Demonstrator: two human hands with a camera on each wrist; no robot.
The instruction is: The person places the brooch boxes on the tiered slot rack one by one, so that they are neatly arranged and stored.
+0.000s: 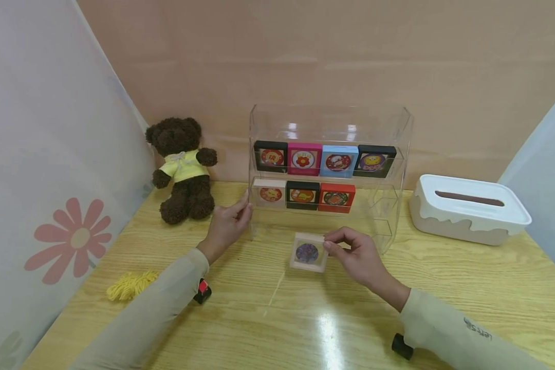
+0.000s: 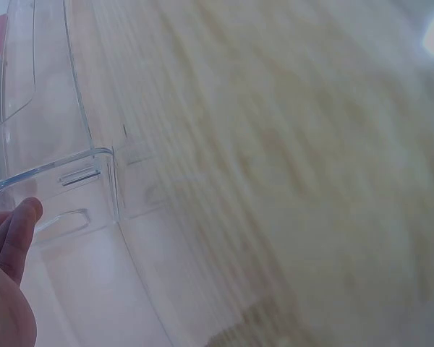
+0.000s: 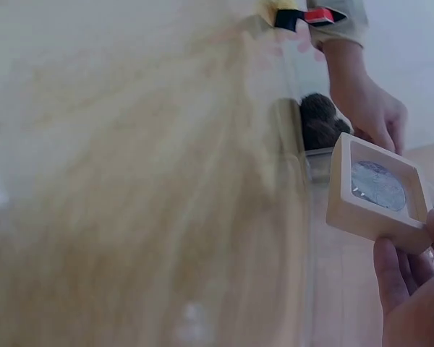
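My right hand pinches a small pale square display frame by its right edge, in front of the rack's lowest tier. In the right wrist view a round dark, glittery disc shows behind the frame's window. My left hand holds the left side edge of a clear acrylic display rack, thumb and fingers together there. On the rack's upper tier stand black, pink and blue framed pieces, such as the pink frame. The tier below carries a white frame, a black frame and a red frame.
A brown teddy bear in a yellow shirt sits left of the rack. To the right stands a white-lidded tissue box. Yellow yarn lies at the table's left, beside my left sleeve. A wall rises behind the wooden table.
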